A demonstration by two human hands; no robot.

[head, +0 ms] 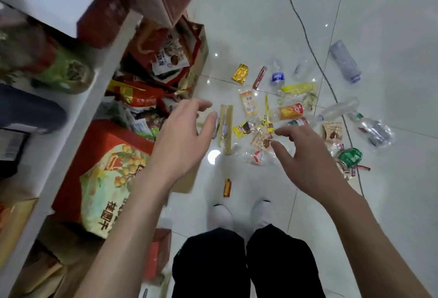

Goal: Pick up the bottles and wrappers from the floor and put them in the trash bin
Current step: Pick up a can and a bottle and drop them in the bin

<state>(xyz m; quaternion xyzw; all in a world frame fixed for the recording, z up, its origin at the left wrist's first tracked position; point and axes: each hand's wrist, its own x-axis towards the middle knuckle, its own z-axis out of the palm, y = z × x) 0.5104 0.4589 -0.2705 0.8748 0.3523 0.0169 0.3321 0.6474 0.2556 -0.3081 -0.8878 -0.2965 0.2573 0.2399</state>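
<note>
Head view – the left hand [182,136] is extended over the white tiled floor [248,13], fingers spread and slightly curved, holding nothing. The right hand [308,155] is likewise empty, fingers loosely bent, with the fingertips above a cluster of small wrappers [246,129].

Litter lies scattered on the floor ahead of both hands:
- a gold wrapper [240,73] and a long beige wrapper [226,129], the latter just beside the left fingertips;
- an orange-labelled bottle [290,111] and a green-labelled bottle [349,157];
- a clear bottle [344,64], well apart at upper right.

A small orange wrapper [227,187] lies near the white shoes [221,214]. A black cable [308,37] crosses the floor.
</note>
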